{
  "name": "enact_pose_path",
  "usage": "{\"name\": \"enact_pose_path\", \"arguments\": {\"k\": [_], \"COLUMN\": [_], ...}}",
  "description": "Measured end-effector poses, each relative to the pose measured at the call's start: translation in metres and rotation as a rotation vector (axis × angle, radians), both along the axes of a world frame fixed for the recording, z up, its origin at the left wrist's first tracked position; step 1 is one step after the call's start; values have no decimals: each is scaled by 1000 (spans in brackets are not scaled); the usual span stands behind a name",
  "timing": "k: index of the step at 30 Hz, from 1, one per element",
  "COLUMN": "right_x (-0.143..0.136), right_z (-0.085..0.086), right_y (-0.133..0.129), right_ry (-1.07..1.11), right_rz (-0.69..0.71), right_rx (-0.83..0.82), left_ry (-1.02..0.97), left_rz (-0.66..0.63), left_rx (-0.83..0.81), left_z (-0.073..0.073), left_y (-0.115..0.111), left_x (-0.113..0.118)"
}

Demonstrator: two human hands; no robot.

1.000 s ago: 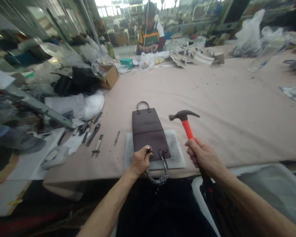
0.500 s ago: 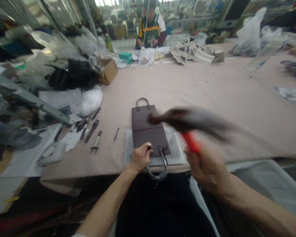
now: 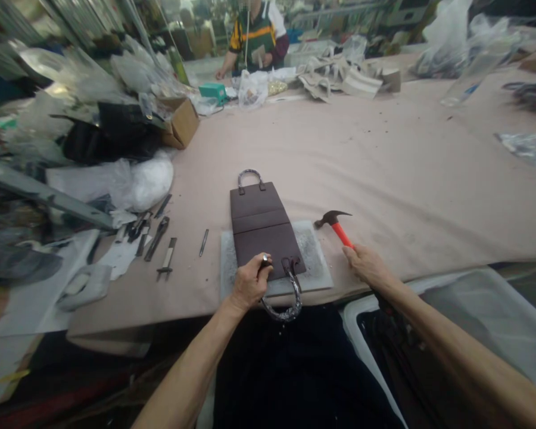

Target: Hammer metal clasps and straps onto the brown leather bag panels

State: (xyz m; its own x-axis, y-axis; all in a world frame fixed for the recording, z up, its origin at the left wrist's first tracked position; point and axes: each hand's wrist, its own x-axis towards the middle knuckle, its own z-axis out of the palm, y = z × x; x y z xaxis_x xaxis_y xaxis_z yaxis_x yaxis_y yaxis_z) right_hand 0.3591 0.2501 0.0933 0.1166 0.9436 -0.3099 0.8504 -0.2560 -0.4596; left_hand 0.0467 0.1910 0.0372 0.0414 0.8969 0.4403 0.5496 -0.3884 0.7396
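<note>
Head view: looking down across a wrinkled, pinkish surface point(image 3: 384, 167), with two bare hands working at the near edge.
Far left: heaped with clear plastic, a black bundle point(image 3: 111, 131) and a white plastic bundle point(image 3: 152, 182).
Hand tools point(image 3: 157, 239): lying loose, partly on white paper point(image 3: 116, 262), well apart from both hands.
Cardboard box point(image 3: 181, 125): standing beside the black bundle.
Slim metal rod point(image 3: 203, 243): lying alone, just left of the slab.
Teal box point(image 3: 213, 91): set near the far edge.
Left hand point(image 3: 250, 283): fingers curled closed around a short dark tool point(image 3: 265, 262), shiny end up, over the near part of the brown bag; lower tip hidden.
Co-worker point(image 3: 259, 42): facing this way beyond the far edge, holding a small flat piece.
Brown bag point(image 3: 263, 223): lying flat, near half on the slab, far half beyond it; near handle point(image 3: 286, 313) film-wrapped and reaching past the near edge.
Pale slab point(image 3: 319, 256): under the bag, showing on both sides.
Hammer point(image 3: 341, 235): held right of the slab, clear of the bag, claw pointing right.
Grey scraps point(image 3: 339, 77): piled at the far edge.
Right hand point(image 3: 368, 265): fingers wrapped shut around the hammer's handle.
Far right: holding a knotted plastic bag point(image 3: 446, 39) and a clear bottle point(image 3: 473, 86).
</note>
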Motion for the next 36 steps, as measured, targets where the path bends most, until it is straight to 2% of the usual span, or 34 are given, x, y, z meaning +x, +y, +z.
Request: {"name": "enact_pose_path", "arguments": {"k": [1,3,5,6,8,10,13,17,22,23,26,27,31,36], "right_x": [1,-6,-26,-39,-67,-90,-105,-103,-103,-103,-104,-104,-103,-103], "right_z": [-7,-15,-18,-18,-19,-23,-32,-38,-37,-36,-34,-33,-32,-31], "right_y": [0,-3,-8,-11,-16,-19,-21,-20,-20,-20,-20,-20,-19,-19], "right_ry": [-31,-63,-8,43,142,170,176,207,203,198,181,177,177,180], "right_rz": [18,127,324,432,609,700,697,688,676,678,685,685,682,685], "right_rx": [64,296,553,630,659,630,617,600,572,565,543,539,536,539], "left_ry": [-5,-16,-15,-9,10,25,-2,-71,33,18,-112,-131,-23,0], "left_rz": [-3,-8,-5,1,14,24,81,182,-9,9,202,226,121,122], "left_rx": [-3,-8,-21,-27,-35,-37,-72,-101,84,73,-65,-98,-102,-84], "left_z": [2,7,12,14,17,17,13,9,13,14,15,15,16,15], "left_y": [-1,-2,-2,-3,-3,-3,-3,-5,-11,-11,-8,-7,-2,0], "left_x": [0,-1,-2,-3,-3,-3,-2,-2,-4,-4,-4,-4,-2,1]}}
